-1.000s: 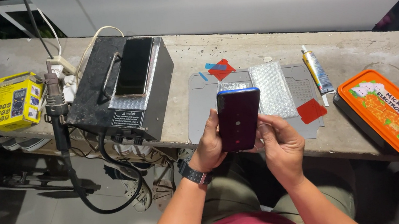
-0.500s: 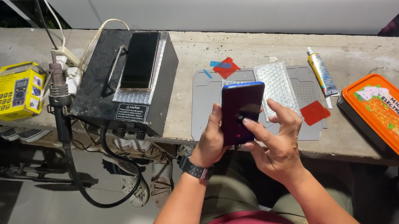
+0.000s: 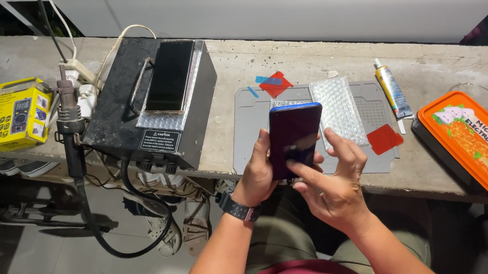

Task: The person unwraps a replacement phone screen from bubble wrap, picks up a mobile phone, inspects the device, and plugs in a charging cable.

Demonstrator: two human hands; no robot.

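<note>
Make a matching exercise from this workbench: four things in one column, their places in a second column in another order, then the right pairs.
Things:
1. dark phone
2. glue tube
3. yellow box
4. orange-lidded box

Places:
A. far left on the bench
B. right end of the bench
C. in the left hand, right hand touching its face
D. just right of the grey mat

Pairs: 1-C, 2-D, 3-A, 4-B

Glue tube (image 3: 393, 89), orange box (image 3: 477, 141), black machine (image 3: 149, 103)
</note>
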